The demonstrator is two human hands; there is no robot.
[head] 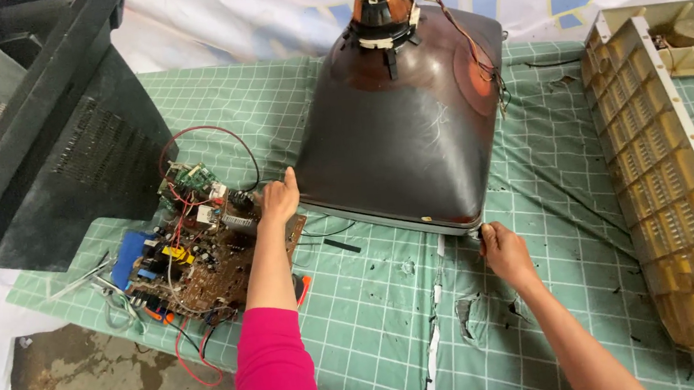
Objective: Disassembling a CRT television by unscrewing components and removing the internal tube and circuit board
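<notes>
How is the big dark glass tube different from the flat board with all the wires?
The picture tube is big, smooth, dark and bulging; the circuit board is small, flat, brown and crowded with parts. The tube stands tall; the board lies low. Both rest on the green checked cloth, with the left hand between them.

Open green grid cloth [373, 317] is lying free in the near middle. The big picture tube [407, 124] is blocking the centre, a circuit board [195, 256] crowding the left, a beige casing [668, 186] walling the right.
</notes>
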